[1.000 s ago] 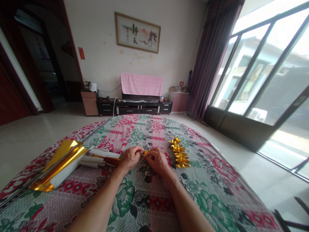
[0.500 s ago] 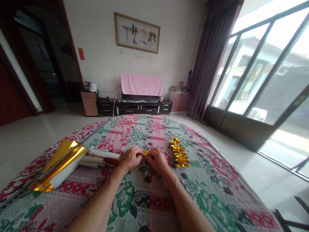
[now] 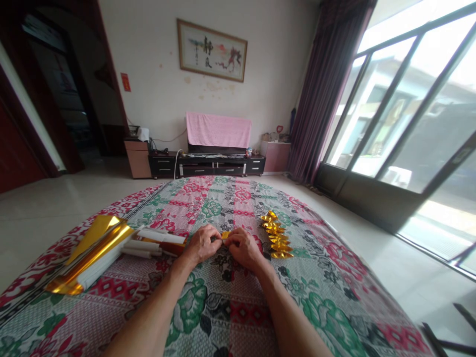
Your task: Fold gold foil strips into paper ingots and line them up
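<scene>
Between my two hands is a small piece of gold foil paper (image 3: pixel 225 234), mostly covered by the fingers. My left hand (image 3: pixel 203 244) pinches it from the left, fingers closed. From the other side my right hand (image 3: pixel 242 246) grips it, its fingertips close to those of the left. To the right, a row of folded gold paper ingots (image 3: pixel 278 238) lies on the cloth. On the left rest a stack of gold foil sheets (image 3: pixel 98 253) with white backs and several rolled white paper tubes (image 3: pixel 148 244).
A flowered cloth (image 3: pixel 211 208) covers the round table. Beyond it stand a low black cabinet (image 3: pixel 223 168) and a pink towel (image 3: pixel 218 130) draped over something. Glass doors (image 3: pixel 401 109) and a purple curtain (image 3: pixel 312 94) are at the right.
The hands stay almost in place, still pinching the gold foil paper. Slightly more of the gold shows between the fingers now.
</scene>
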`<state>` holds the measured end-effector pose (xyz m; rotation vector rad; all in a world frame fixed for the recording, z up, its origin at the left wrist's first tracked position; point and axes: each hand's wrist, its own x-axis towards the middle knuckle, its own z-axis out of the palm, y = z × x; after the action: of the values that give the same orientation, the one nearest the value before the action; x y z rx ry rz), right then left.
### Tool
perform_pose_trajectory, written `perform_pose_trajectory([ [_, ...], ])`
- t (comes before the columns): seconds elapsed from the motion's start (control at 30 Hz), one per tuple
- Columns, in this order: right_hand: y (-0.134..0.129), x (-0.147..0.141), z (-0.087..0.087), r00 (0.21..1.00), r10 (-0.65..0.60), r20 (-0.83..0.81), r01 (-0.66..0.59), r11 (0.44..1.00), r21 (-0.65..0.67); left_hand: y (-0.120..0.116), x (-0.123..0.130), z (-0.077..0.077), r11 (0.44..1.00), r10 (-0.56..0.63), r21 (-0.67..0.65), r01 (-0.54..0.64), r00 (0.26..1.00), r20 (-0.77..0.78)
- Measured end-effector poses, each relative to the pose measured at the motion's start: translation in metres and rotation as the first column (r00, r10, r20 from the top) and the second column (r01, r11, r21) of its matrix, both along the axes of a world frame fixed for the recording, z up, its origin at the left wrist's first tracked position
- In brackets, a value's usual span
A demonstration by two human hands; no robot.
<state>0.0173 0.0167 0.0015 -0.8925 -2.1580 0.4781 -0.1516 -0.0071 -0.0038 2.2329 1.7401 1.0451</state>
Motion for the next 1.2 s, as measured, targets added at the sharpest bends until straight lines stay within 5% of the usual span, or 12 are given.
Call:
perform_pose_trajectory([
  [1.2,0.0004,0.0093,0.0042,0.997,0.067,0.027,-0.067,0.998,0.0,0.0015,0.0066,-0.0031,0.999,0.039,0.006,-0.039,0.999,-0.007],
])
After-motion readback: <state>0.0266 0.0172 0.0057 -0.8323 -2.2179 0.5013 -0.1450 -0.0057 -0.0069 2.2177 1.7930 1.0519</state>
